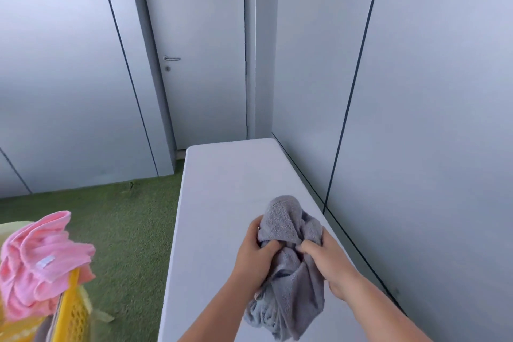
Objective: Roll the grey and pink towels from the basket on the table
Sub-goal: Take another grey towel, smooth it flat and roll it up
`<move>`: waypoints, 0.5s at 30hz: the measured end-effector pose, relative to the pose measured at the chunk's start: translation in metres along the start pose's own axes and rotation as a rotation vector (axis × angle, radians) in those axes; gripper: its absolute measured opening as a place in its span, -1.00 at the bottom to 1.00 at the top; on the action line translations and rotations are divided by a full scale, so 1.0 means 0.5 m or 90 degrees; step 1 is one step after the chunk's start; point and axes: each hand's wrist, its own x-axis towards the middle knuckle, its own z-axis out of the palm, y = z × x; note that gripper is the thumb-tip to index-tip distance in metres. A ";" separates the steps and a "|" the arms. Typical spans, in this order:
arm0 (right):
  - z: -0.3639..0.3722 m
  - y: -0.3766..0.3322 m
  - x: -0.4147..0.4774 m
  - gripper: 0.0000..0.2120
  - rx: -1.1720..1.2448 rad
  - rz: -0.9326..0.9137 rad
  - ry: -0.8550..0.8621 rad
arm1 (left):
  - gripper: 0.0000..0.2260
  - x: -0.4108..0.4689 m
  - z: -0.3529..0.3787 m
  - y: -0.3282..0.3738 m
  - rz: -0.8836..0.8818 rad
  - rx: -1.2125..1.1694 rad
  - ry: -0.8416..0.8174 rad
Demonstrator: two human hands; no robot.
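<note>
1. Grey towel (291, 280): shown crumpled into a loose bunch over the near end of the tabletop (227, 189), between the two hands. Its upper end is raised in a rounded hump and its lower end hangs down to the bottom edge of the frame. It cannot be told whether the cloth rests on the tabletop or is held clear of it.
2. Left hand (256, 255): seen from the back, with its fingers (270, 246) curled into the left side of the grey towel and clamped on a fold. The fingertips are buried in the cloth.
3. Right hand (330, 261): its fingers (308, 248) are likewise curled and clamped on the right side of the bunch, just beside those of the left hand. The palm is hidden, and both forearms are cut off by the lower frame edge.
4. Pink towel (41, 258): draped in folds over the rim of the yellow basket (73, 314) at lower left, well apart from the tabletop. A small white label is visible on it. The part inside the basket is hidden.
5. Yellow basket: only a perforated wall and part of the rim are shown; the rest is cut off by the frame and blurred.
6. Surroundings: green floor (133, 230), grey wall panels, and a closed door (200, 36) with a lever handle (172, 58) beyond the far end of the tabletop.
</note>
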 end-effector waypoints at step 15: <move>-0.166 0.076 0.111 -0.69 -0.507 -0.083 0.052 | -0.78 0.054 -0.249 -0.120 -0.147 0.387 -0.101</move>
